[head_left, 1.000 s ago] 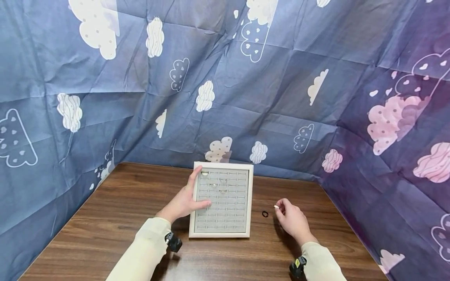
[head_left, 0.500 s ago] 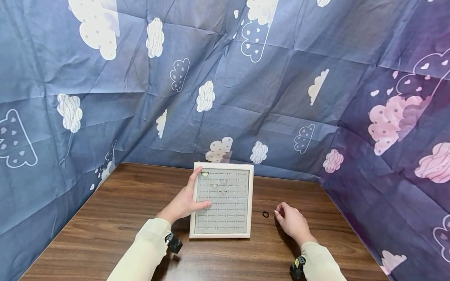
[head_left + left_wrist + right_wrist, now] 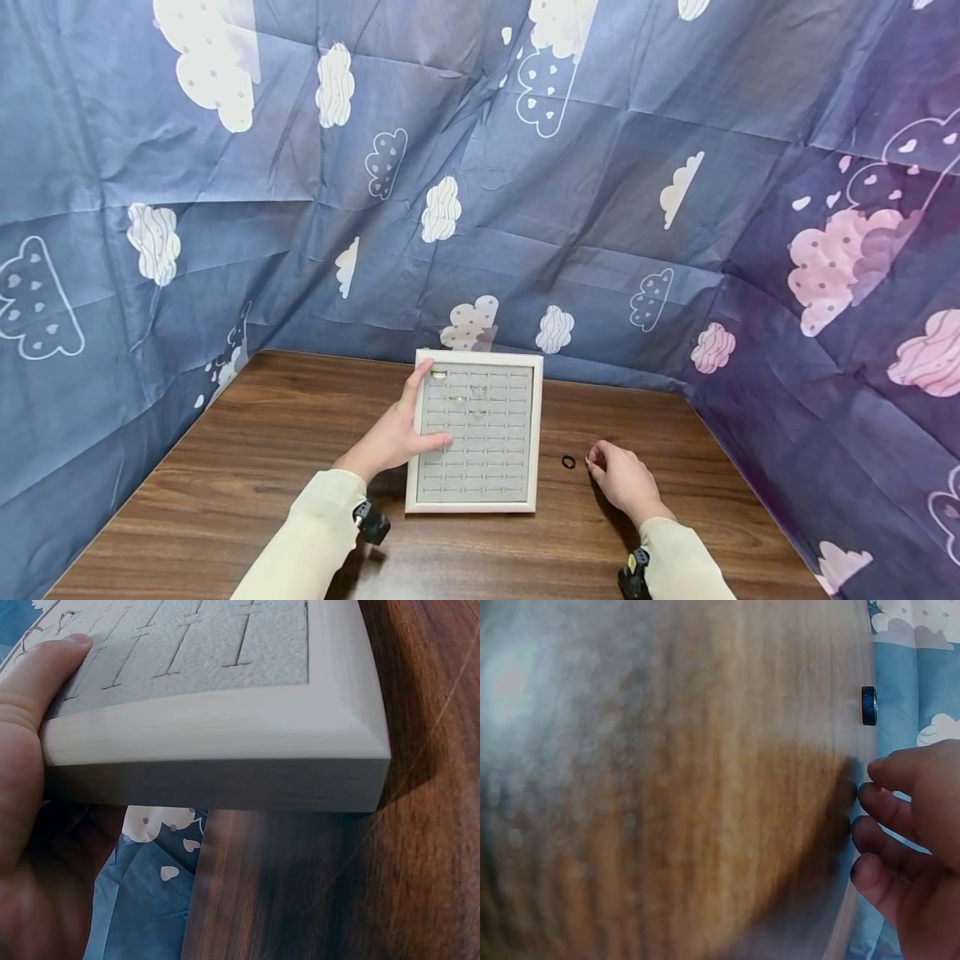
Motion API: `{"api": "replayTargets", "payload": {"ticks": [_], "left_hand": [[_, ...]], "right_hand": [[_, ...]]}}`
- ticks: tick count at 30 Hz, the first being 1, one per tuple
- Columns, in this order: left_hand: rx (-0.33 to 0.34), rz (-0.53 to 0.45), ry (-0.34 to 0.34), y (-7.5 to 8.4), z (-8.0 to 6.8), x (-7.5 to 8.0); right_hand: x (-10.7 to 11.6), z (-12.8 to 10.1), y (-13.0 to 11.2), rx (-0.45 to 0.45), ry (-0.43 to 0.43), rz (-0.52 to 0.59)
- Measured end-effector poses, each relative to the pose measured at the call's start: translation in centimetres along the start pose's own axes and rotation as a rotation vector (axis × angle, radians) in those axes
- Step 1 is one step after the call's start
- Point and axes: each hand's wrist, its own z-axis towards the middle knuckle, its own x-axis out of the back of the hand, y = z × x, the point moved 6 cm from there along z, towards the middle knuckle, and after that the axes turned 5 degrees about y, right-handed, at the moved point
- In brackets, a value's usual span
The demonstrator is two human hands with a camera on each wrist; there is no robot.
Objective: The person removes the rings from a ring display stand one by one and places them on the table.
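Note:
A white-framed ring display tray (image 3: 476, 507) with a grey slotted pad stands propped at a slant on the table. Several pale, shiny rings (image 3: 457, 399) sit in its upper left slots. My left hand (image 3: 393, 433) grips the tray's left side, thumb over the pad; the left wrist view shows its other fingers behind the frame. Beyond the tray's right edge lies a black ring (image 3: 568, 462) on the table. Just right of it, my right hand (image 3: 624, 479) is low over the table, fingertips together on a small pale thing (image 3: 587, 461), too small to identify and hidden in the right wrist view.
The brown wooden table (image 3: 262, 442) is bordered at the back and sides by a blue cloth (image 3: 585, 217) with cloud prints. A small black camera is strapped to each wrist.
My right hand has lowered a little toward the table, with the pale thing at its fingertips. My left hand, the tray and the black ring have stayed put.

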Motion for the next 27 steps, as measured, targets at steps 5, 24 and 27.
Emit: {"api": "replayTargets", "payload": {"ticks": [5, 24, 27], "left_hand": [[-0.005, 0.003, 0.002, 0.0, 0.0, 0.0], [0.04, -0.018, -0.015, 0.1, -0.3, -0.1], [0.017, -0.009, -0.006, 0.3, -0.2, 0.0]], "right_hand": [[-0.1, 0.0, -0.1, 0.02, -0.009, 0.011], [-0.1, -0.6, -0.5, 0.01, 0.039, 0.07], [0.7, -0.5, -1.3, 0.05, 0.118, 0.102]]}}
